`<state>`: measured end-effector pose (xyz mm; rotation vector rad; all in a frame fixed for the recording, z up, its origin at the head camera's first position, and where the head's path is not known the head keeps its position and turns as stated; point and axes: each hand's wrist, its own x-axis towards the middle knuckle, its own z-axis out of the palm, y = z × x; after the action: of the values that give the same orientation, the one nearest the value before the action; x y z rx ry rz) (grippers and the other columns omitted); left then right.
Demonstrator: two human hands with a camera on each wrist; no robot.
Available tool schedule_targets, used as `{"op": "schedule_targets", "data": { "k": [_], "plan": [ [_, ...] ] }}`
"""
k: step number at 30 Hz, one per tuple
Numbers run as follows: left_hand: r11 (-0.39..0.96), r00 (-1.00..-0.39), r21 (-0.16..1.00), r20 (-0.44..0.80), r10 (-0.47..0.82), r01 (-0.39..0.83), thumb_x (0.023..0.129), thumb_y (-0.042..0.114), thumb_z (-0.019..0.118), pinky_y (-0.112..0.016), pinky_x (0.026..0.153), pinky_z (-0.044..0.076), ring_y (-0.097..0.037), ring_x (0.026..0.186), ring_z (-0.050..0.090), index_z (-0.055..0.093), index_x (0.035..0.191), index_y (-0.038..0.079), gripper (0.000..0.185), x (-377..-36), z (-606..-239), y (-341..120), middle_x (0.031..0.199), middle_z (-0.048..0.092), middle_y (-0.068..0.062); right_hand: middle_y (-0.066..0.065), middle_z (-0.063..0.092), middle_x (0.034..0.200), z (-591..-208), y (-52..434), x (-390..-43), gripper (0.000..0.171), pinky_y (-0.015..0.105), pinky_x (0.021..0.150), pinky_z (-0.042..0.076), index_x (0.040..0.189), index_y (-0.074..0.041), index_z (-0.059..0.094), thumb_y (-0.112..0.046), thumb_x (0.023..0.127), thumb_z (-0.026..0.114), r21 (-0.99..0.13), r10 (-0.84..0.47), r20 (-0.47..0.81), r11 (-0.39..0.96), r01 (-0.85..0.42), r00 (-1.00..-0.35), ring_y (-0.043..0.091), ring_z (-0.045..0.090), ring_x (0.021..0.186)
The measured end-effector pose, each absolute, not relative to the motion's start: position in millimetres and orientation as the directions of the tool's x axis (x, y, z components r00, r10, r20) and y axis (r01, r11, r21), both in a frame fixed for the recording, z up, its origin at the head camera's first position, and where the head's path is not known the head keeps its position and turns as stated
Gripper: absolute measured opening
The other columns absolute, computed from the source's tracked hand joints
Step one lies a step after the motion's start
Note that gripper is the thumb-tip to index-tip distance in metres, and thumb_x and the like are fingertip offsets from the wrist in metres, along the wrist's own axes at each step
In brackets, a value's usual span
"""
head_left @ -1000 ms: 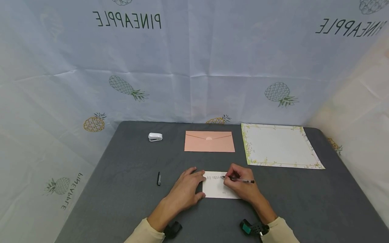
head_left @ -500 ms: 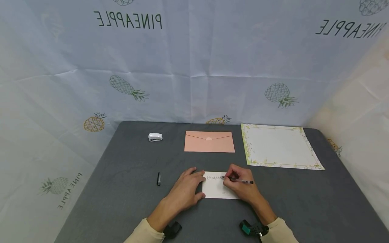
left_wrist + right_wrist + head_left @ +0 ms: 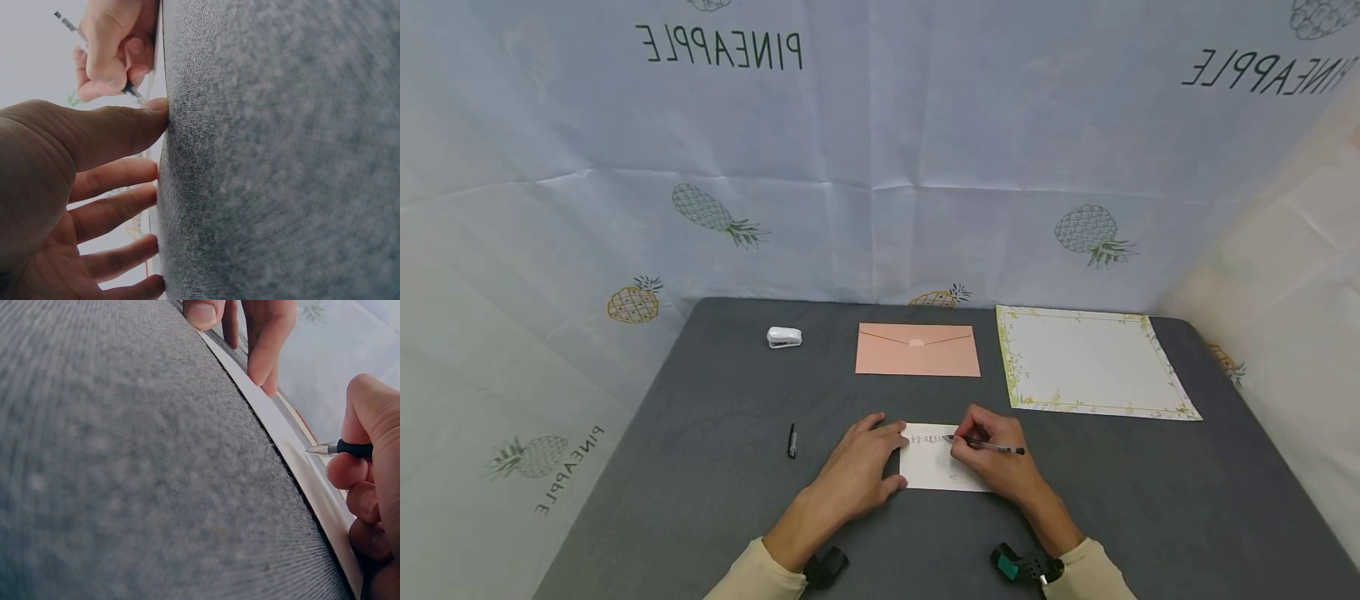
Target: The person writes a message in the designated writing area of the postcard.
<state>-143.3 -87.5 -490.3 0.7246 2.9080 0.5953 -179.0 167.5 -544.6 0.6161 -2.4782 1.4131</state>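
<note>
A small white card (image 3: 934, 467) lies on the dark table, with a line of handwriting near its top and a small mark near the bottom. My right hand (image 3: 1000, 454) pinches a pen (image 3: 1003, 448), its tip at the end of the written line. In the right wrist view the pen (image 3: 355, 449) shows a dark grip and a clear tapered point close over the card (image 3: 287, 450). My left hand (image 3: 859, 471) rests at the card's left edge, thumb and fingertips pressing there. Its fingers (image 3: 112, 209) are spread and fairly straight in the left wrist view.
Left of my left hand lies a pen cap (image 3: 792, 442). Farther back are a white stapler (image 3: 784, 337), a pink envelope (image 3: 917, 354) and a large sheet with a floral border (image 3: 1090, 358). A pineapple-print cloth (image 3: 880, 167) hangs behind the table (image 3: 715, 500).
The pen and right hand have shifted very slightly left, with a small change in the pen's tilt. My left hand and the card have stayed in place.
</note>
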Motion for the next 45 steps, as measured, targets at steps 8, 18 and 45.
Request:
{"op": "schedule_targets", "data": {
  "k": [8,18,45],
  "plan": [
    [0.809,-0.882,0.390,0.013,0.471,0.439,0.087,0.025,0.095,-0.059,0.124,0.046,-0.038,0.151,0.054,0.078,0.131,0.009,0.050,-143.4,-489.7,-87.5,0.153,0.068,-0.007,-0.016,0.065,0.073,-544.4,166.9,-178.6,0.035,0.020,0.054,0.041,0.082,-0.030,0.066,0.003,0.082,0.078,-0.758,-0.240,0.389,0.466,-0.457,-0.889,0.003,0.053,0.061],
    [0.811,-0.882,0.386,0.012,0.472,0.439,0.087,0.026,0.095,-0.059,0.124,0.046,-0.038,0.151,0.054,0.078,0.132,0.009,0.051,-144.0,-489.7,-87.7,0.153,0.068,-0.007,-0.018,0.060,0.068,-543.1,167.3,-179.7,0.036,0.020,0.052,0.038,0.077,-0.031,0.064,0.003,0.078,0.077,-0.733,-0.255,0.410,0.479,-0.483,-0.876,0.002,0.049,0.059],
    [0.808,-0.881,0.386,0.025,0.472,0.444,0.087,0.025,0.095,-0.059,0.124,0.046,-0.039,0.150,0.055,0.078,0.131,0.008,0.050,-143.3,-491.3,-87.0,0.152,0.068,-0.008,-0.014,0.064,0.074,-540.2,174.2,-180.1,0.036,0.021,0.056,0.040,0.079,-0.029,0.065,0.004,0.080,0.077,-0.779,-0.201,0.362,0.471,-0.414,-0.910,0.006,0.054,0.064]
  ]
}}
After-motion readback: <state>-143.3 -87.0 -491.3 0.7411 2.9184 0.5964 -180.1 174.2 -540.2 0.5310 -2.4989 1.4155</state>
